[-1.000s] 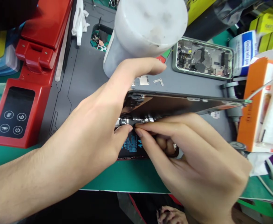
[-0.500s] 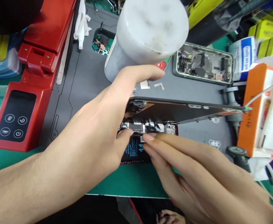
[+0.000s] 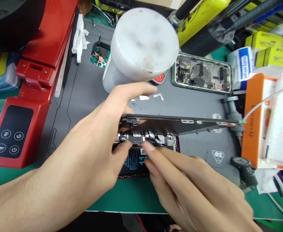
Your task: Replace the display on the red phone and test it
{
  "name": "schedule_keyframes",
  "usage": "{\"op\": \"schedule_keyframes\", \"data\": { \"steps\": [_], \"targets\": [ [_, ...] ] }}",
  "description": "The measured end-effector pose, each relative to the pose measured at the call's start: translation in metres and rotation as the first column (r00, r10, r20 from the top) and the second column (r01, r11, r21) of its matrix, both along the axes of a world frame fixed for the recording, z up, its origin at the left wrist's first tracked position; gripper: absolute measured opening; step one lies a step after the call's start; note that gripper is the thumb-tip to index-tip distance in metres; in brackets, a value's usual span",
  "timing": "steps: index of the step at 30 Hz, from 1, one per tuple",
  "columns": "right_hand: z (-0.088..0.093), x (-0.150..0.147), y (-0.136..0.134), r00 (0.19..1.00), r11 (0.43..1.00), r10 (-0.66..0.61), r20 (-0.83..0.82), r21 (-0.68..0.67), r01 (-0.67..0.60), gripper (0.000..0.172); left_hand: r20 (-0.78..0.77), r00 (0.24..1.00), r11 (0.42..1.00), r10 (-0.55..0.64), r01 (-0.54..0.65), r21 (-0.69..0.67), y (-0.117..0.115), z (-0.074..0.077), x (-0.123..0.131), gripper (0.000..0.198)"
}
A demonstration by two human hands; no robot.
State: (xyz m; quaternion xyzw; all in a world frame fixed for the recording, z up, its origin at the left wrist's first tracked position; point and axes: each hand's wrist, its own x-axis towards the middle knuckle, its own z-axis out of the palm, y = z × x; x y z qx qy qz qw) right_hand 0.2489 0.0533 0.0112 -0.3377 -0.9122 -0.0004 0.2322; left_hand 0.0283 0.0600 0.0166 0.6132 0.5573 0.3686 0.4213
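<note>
An opened phone (image 3: pixel 156 141) with a red frame lies on the grey work mat (image 3: pixel 88 93), its black battery showing. Its screen panel (image 3: pixel 185 124) is lifted on edge above the body. My left hand (image 3: pixel 93 145) holds that panel up, forefinger behind it and thumb pressing on the connector strip at the phone's top. My right hand (image 3: pixel 187 180) rests over the lower part of the phone with fingers stretched out. Its fingertip presses on the same connector row by the battery.
A white cylindrical container (image 3: pixel 138 48) stands behind the phone. A second opened phone housing (image 3: pixel 201 74) lies at the back right. A red machine (image 3: pixel 27 96) fills the left side. An orange box (image 3: pixel 255 122) and a screwdriver (image 3: pixel 233 116) sit at the right.
My right hand has gone from a pinch at the connectors to stretched-out fingers pressing on them. The camera view has shifted slightly, so everything sits lower in the picture.
</note>
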Motion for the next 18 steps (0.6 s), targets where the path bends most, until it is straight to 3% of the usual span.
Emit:
{"op": "schedule_keyframes", "data": {
  "steps": [6, 18],
  "targets": [
    [-0.0063, -0.0021, -0.0023, 0.997, 0.997, -0.064, -0.054, 0.037, 0.066, 0.022, -0.06, 0.998, 0.999, 0.011, -0.009, 0.031, -0.0001, -0.001, -0.0015, 0.07],
    [-0.0035, -0.0001, 0.0032, 0.996, 0.991, 0.082, 0.031, 0.108, -0.084, 0.026, -0.063, 0.998, 0.999, 0.029, -0.028, 0.024, 0.0017, 0.0004, 0.0007, 0.067]
  ]
}}
